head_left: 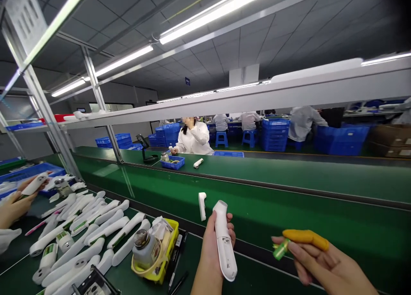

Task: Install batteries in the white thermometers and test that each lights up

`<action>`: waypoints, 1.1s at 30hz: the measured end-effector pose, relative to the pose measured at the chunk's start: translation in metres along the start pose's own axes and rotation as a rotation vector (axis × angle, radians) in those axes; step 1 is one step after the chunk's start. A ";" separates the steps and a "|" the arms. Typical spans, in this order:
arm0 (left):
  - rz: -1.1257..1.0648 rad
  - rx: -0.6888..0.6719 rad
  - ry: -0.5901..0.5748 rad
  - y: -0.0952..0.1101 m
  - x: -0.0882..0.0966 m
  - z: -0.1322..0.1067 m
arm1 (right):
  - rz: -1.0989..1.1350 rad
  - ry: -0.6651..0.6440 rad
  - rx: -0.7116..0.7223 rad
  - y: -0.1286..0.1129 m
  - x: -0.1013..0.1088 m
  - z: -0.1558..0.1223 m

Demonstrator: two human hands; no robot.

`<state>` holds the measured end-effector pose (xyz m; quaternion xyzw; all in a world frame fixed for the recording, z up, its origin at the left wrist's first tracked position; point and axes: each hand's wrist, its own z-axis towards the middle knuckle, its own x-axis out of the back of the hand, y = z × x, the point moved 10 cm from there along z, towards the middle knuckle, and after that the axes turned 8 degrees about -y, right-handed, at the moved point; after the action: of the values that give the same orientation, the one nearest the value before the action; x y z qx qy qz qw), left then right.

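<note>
My left hand [209,239] is wrapped round a white handheld device [224,237] shaped like an infrared thermometer. Its battery compartment is uncovered and looks empty, facing up. To the right, my right hand [316,256], with a yellow finger cot [306,238] on one finger, pinches green batteries [281,248] between thumb and fingers; how many is hard to make out. The batteries are apart from the thermometer. Just beyond my left hand, a small white part [202,206] lies on the green conveyor belt [257,216].
Many white thermometers [96,226] lie piled at left, some with green batteries. A yellow basket [160,271] holds a metal-capped bottle [146,248], with pens [176,260] beside it. A co-worker's hands [17,205] hold a thermometer at far left. Another person [194,138] sits across the belt.
</note>
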<state>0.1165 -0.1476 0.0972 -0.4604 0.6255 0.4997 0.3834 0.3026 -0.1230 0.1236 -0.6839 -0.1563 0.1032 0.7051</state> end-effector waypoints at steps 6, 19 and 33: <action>0.048 -0.008 -0.018 -0.010 -0.001 0.002 | 0.078 0.029 0.019 -0.013 -0.019 -0.006; 0.041 -0.120 -0.163 0.003 -0.025 -0.011 | -0.099 -0.170 0.213 -0.040 -0.076 -0.031; 0.171 -0.249 -0.486 0.007 -0.064 -0.040 | -0.502 -0.205 0.302 -0.045 -0.115 -0.046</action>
<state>0.1275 -0.1741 0.1679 -0.3164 0.4857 0.6988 0.4192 0.2088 -0.2089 0.1586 -0.4973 -0.3735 0.0162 0.7829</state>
